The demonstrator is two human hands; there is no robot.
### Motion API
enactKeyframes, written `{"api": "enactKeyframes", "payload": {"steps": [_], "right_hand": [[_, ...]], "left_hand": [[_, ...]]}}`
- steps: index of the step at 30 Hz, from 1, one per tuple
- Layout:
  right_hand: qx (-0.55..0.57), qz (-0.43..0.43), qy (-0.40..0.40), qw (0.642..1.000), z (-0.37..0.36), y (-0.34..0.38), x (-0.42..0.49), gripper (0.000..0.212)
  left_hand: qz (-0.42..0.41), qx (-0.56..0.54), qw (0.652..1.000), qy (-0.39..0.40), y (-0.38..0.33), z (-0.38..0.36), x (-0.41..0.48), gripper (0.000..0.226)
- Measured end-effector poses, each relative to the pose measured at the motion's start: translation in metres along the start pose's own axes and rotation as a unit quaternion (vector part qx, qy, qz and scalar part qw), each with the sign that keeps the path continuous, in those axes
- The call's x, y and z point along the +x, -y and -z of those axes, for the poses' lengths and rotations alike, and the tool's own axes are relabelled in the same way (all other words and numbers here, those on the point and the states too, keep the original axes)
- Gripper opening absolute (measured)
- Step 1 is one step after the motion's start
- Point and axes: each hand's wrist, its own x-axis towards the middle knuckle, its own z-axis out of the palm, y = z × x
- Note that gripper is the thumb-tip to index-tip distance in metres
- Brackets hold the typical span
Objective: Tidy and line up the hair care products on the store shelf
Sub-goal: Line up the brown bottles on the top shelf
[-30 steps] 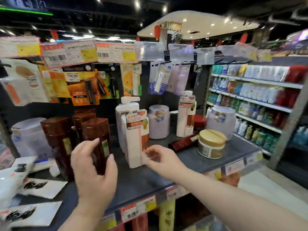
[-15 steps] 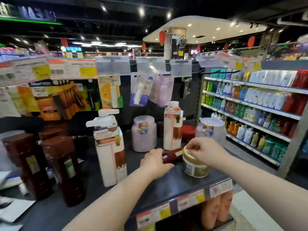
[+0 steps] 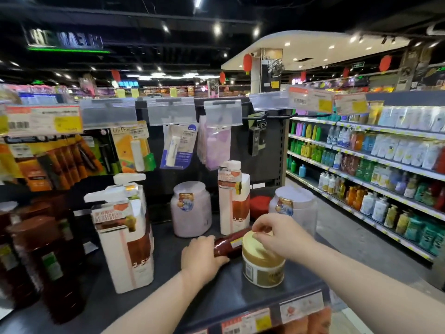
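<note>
A dark red bottle (image 3: 228,244) lies on its side on the grey shelf (image 3: 216,290). My left hand (image 3: 201,255) grips its near end. Just right of it stands a gold jar (image 3: 262,266) with a cream lid, and my right hand (image 3: 280,233) pinches the lid's far rim with curled fingers. White pump bottles (image 3: 127,239) stand at the left of my hands, another white pump bottle (image 3: 233,201) behind the red one. A lilac tub (image 3: 191,209) stands between them at the back.
Brown bottles (image 3: 48,256) crowd the shelf's left end. A pale tub (image 3: 297,208) and a red lid (image 3: 260,204) sit at the back right. Hanging packets and price tags (image 3: 43,120) overhang the shelf. An aisle with stocked shelves (image 3: 375,169) runs to the right.
My view has swung right from the brown bottles to the fallen bottle. My left hand has closed on the red bottle and my right hand has settled on the jar lid.
</note>
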Motion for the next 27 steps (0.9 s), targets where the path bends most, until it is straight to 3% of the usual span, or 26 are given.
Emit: {"api": "enactKeyframes", "payload": {"steps": [4, 8, 12, 16, 21, 27], "right_hand": [[0.034, 0.017, -0.010, 0.999, -0.001, 0.000, 0.013, 0.009], [0.108, 0.043, -0.019, 0.993, -0.009, 0.013, 0.027, 0.005], [0.267, 0.030, 0.025, 0.963, -0.020, 0.039, 0.030, 0.037], [0.433, 0.035, 0.134, 0.891, -0.030, 0.069, 0.023, 0.060], [0.429, 0.084, 0.102, 0.894, -0.043, 0.094, 0.004, 0.050], [0.435, 0.193, 0.176, 0.862, -0.061, 0.144, -0.015, 0.038]], "left_hand": [[0.039, -0.120, 0.989, -0.072, 0.012, 0.012, -0.027, 0.049], [0.074, -0.295, 0.943, -0.132, 0.016, 0.032, -0.055, 0.044], [0.078, -0.428, 0.885, -0.168, 0.007, 0.053, -0.081, 0.034], [0.078, -0.429, 0.876, -0.206, 0.000, 0.058, -0.102, 0.038], [0.111, -0.376, 0.893, -0.220, 0.007, 0.053, -0.127, 0.054], [0.155, -0.347, 0.891, -0.250, 0.040, 0.065, -0.164, 0.049]]}}
